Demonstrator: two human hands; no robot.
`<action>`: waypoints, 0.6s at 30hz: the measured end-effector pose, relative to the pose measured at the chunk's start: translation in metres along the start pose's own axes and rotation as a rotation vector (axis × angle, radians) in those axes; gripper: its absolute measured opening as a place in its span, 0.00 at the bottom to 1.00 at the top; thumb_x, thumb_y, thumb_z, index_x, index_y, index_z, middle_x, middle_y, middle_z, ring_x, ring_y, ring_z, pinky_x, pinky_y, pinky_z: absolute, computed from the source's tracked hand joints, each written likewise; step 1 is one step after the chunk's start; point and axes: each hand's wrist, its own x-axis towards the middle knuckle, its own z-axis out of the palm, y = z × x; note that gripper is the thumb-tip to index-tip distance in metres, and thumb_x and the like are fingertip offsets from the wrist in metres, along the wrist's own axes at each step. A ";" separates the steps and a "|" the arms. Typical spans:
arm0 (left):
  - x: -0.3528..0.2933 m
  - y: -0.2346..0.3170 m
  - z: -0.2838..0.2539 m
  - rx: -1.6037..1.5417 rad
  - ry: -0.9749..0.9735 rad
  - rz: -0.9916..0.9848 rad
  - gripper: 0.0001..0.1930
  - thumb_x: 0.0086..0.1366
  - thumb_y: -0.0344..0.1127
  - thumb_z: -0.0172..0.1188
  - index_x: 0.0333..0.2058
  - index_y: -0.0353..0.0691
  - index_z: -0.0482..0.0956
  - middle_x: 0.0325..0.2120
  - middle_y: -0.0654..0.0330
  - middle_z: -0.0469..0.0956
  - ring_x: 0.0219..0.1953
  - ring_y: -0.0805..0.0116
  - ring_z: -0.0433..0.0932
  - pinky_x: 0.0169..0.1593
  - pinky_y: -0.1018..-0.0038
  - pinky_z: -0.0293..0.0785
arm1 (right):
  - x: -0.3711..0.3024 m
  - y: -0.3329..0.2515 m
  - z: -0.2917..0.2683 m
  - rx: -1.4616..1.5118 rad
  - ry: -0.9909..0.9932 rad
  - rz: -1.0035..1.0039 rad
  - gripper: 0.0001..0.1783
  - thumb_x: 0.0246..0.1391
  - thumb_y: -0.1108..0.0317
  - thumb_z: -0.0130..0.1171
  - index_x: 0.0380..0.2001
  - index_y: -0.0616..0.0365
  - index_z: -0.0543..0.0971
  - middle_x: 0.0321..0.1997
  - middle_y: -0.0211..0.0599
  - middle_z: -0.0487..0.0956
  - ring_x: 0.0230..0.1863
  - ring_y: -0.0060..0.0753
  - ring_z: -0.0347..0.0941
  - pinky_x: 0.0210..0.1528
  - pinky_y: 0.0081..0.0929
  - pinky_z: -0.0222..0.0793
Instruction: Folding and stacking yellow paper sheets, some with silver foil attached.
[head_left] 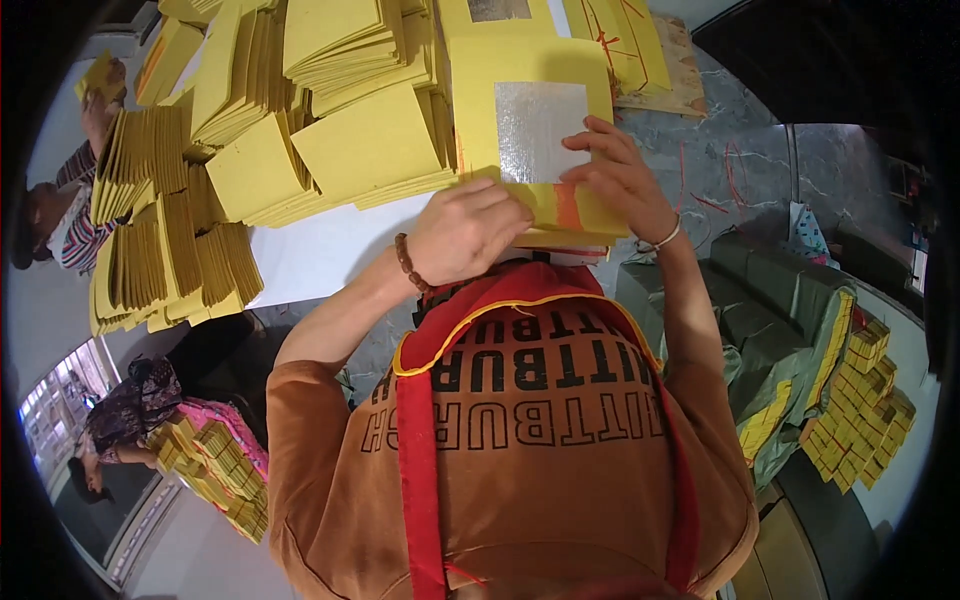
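One curled left hand, grip impossible to tell, met the rectangular yellow paper sheet, right hand spread free, and even pressure looked wise!

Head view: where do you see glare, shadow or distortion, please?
In the head view, the silver patch shows pale glare; a soft shadow darkens the yellow sheet just above it; also in the head view, straight edges bend toward the rim, and the corners are black.

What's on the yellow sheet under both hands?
A silver square and an orange-red patch. Left hand covers the near-left corner of the yellow sheet; right hand overlaps the square's right edge. Anything beneath them is hidden.
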 end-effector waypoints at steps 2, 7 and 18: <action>0.000 -0.007 -0.002 -0.146 -0.009 -0.108 0.05 0.56 0.30 0.58 0.30 0.35 0.77 0.22 0.58 0.73 0.25 0.65 0.72 0.30 0.74 0.69 | -0.003 0.003 -0.003 0.382 -0.041 0.126 0.20 0.60 0.59 0.40 0.33 0.55 0.81 0.54 0.33 0.70 0.64 0.42 0.52 0.66 0.35 0.42; 0.001 -0.011 -0.007 -0.441 -0.052 -0.364 0.05 0.59 0.29 0.56 0.31 0.33 0.77 0.19 0.64 0.73 0.20 0.79 0.67 0.24 0.81 0.63 | -0.004 0.006 0.000 0.287 -0.073 0.133 0.30 0.63 0.55 0.28 0.32 0.58 0.81 0.56 0.33 0.68 0.66 0.39 0.47 0.66 0.34 0.40; 0.001 -0.027 0.000 -0.777 -0.023 -0.638 0.07 0.59 0.29 0.55 0.30 0.32 0.78 0.18 0.70 0.72 0.22 0.85 0.65 0.26 0.84 0.63 | -0.002 0.006 0.003 0.336 -0.038 0.310 0.28 0.60 0.47 0.33 0.42 0.57 0.76 0.56 0.36 0.69 0.66 0.43 0.48 0.66 0.37 0.43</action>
